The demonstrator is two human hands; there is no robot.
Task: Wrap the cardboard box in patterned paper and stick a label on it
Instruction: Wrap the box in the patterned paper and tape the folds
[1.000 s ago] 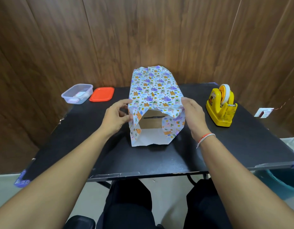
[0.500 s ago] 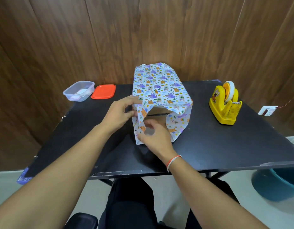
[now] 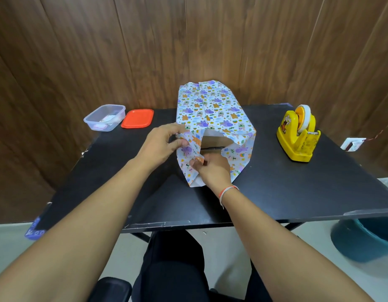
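The cardboard box [image 3: 212,140] stands on the black table [image 3: 297,192], covered over its top and sides by patterned paper [image 3: 212,110] printed with purple and orange animals. Its near end is uncovered, and brown cardboard shows between loose paper flaps. My left hand [image 3: 160,144] pinches the left flap near the box's upper left corner. My right hand [image 3: 212,168] is in front of the open end, its fingertips pinching the lower part of the same left flap. The right flap [image 3: 241,158] hangs loose. No label is visible on the box.
A yellow tape dispenser [image 3: 297,136] sits to the right of the box. At the back left are a clear plastic tub [image 3: 104,117] with small papers inside and its orange lid [image 3: 137,118]. A teal bin [image 3: 367,240] stands on the floor, right. Wood panelling is behind the table.
My right hand left the box's right side and came across to the front, taking the left flap. My left hand shifted slightly along that flap's upper edge.
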